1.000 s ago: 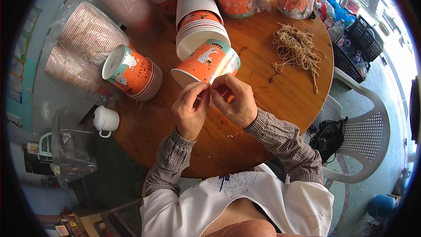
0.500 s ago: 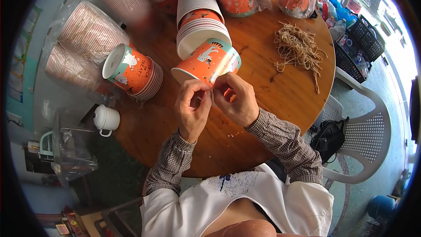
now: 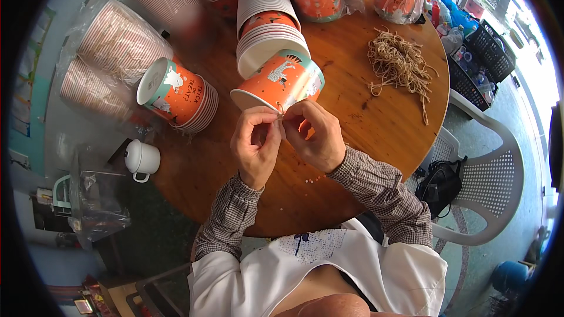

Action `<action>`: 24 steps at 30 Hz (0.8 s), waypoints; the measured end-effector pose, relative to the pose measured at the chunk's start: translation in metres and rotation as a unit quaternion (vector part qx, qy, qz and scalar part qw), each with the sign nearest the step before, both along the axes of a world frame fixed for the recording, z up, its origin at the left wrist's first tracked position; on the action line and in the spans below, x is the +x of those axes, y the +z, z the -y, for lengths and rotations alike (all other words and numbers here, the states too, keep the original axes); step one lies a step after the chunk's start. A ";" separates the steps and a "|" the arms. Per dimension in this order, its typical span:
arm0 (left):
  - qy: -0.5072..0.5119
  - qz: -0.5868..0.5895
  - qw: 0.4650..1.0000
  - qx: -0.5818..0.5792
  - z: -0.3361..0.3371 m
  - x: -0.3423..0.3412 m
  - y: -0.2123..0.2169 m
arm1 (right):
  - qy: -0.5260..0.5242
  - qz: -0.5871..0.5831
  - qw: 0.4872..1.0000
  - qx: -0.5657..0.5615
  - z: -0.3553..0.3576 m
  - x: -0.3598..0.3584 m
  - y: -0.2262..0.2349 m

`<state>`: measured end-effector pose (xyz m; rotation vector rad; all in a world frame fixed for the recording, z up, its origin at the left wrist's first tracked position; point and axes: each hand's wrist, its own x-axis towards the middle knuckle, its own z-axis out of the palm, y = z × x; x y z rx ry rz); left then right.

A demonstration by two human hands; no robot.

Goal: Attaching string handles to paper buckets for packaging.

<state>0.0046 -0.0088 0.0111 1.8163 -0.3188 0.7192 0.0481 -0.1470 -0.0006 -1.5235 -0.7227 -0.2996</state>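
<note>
An orange paper bucket (image 3: 276,82) with white figures and a teal band lies on its side on the wooden table, its white rim towards me. At that rim, a small loop of brown twine (image 3: 280,106) sticks up between my fingertips. My left hand (image 3: 256,147) pinches the twine between thumb and forefinger. My right hand (image 3: 320,132) pinches it too, with fingertips almost meeting the left ones. The knot or crossing itself is too small to make out. Behind the bucket, a nested stack of white-rimmed buckets (image 3: 267,9) lies tipped over.
A tangled heap of twine (image 3: 402,61) lies on the table's right side. To the left are another bucket stack (image 3: 185,95) and a white lidded enamel mug (image 3: 142,159). Plastic-wrapped bucket stacks (image 3: 120,35) line the far edge. A white plastic chair (image 3: 487,179) stands right.
The twine loop shows more clearly above my fingertips. My hands and the bucket have shifted only slightly.
</note>
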 end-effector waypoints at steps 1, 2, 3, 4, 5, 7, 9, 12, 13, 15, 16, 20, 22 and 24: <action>0.000 0.000 1.000 0.000 0.001 -0.001 0.000 | 0.001 -0.007 1.000 0.000 0.000 0.000 -0.002; -0.008 0.000 1.000 -0.010 0.001 -0.001 0.000 | 0.003 -0.013 1.000 0.000 0.000 0.001 -0.002; -0.016 0.001 1.000 -0.021 0.002 -0.002 0.000 | 0.003 -0.013 1.000 0.000 -0.001 0.000 -0.002; -0.016 0.001 1.000 -0.020 0.001 -0.003 0.001 | 0.005 -0.015 1.000 0.002 -0.001 0.000 -0.001; -0.020 -0.013 0.999 -0.024 0.001 -0.003 0.002 | 0.005 -0.017 1.000 0.004 -0.001 -0.001 -0.001; -0.025 -0.027 0.999 -0.028 -0.001 -0.004 0.002 | 0.005 -0.025 1.000 -0.003 0.001 -0.001 -0.001; -0.025 -0.052 0.997 -0.045 -0.003 -0.003 0.004 | 0.004 -0.032 0.999 -0.009 0.002 0.000 0.000; -0.076 -0.082 0.990 -0.083 -0.008 -0.001 0.011 | 0.022 -0.046 0.999 0.007 0.001 0.003 -0.001; -0.075 -0.083 0.990 -0.082 -0.013 -0.001 0.013 | 0.034 -0.072 0.997 0.011 0.001 0.004 -0.002; -0.122 -0.178 0.969 -0.120 -0.022 0.003 0.014 | 0.044 -0.097 0.994 0.014 0.003 0.005 -0.003; -0.128 -0.180 0.965 -0.139 -0.022 0.005 0.016 | 0.059 -0.118 0.991 0.012 0.004 0.006 -0.002; -0.101 -0.166 0.978 -0.070 -0.021 0.004 0.021 | 0.164 -0.278 0.945 0.046 0.009 0.013 0.003; -0.111 -0.211 0.958 -0.162 -0.020 0.005 0.021 | 0.179 -0.295 0.935 0.086 0.010 0.013 0.003; -0.136 -0.232 0.937 -0.223 -0.024 0.007 0.018 | 0.197 -0.311 0.921 0.126 0.008 0.012 0.002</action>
